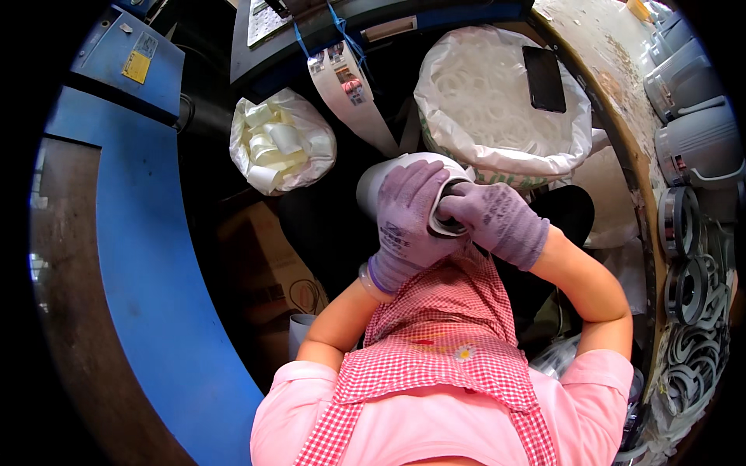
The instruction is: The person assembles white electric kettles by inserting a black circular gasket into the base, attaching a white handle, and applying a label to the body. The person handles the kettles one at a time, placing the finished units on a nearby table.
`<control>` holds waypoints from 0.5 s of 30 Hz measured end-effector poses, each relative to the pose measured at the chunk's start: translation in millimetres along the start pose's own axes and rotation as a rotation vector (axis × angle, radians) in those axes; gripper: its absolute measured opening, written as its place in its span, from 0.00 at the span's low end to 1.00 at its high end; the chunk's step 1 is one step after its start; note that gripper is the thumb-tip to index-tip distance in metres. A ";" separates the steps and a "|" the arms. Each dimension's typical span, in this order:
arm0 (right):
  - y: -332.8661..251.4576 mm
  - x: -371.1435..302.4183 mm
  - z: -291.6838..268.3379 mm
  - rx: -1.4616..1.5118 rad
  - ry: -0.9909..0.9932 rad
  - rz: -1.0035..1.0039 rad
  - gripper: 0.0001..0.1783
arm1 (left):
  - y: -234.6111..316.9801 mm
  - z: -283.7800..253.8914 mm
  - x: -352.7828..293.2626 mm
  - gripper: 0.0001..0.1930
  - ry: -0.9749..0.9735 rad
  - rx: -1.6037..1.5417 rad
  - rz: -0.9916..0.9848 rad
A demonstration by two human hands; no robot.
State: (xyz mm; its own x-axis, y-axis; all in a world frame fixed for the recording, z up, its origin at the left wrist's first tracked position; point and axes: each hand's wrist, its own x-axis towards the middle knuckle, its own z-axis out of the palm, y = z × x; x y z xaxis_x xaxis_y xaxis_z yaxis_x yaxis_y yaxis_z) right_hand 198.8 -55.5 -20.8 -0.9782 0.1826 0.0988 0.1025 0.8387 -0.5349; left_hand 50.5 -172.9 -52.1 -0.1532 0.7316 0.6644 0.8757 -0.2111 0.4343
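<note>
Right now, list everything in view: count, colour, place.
Vessel: one, white, held at centre
Large bag: one, white, upper right
Rings: many, translucent, in large bag
Phone: one, black, over large bag's right side
Small bag: one, white, upper left
Curled pieces: several, cream, in small bag
Label strip: one, white, between bags
Machine: one, blue, left
Bench: one, pale, right
Jugs: at least three, grey, right edge
Thick rings: two, dark grey, below jugs
Curved parts: many, grey, below thick rings
Apron: one, red-white check, on torso
Shirt: one, pink, under apron
Left hand: one, purple-gloved, around vessel
Right hand: one, purple-gloved, at vessel's opening
</note>
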 end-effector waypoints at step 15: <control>-25.0 -14.9 -37.2 -0.056 -0.038 -0.268 0.13 | 16.6 -36.6 1.7 0.43 -0.077 0.127 -0.039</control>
State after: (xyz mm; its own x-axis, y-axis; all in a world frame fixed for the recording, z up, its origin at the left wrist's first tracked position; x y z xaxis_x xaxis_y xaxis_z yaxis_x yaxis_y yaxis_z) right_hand 217.5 -60.1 22.3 -0.9778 -0.0679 0.1980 -0.1517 0.8818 -0.4466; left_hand 48.0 -198.9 -21.5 -0.1573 0.7863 0.5975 0.9213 -0.1011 0.3755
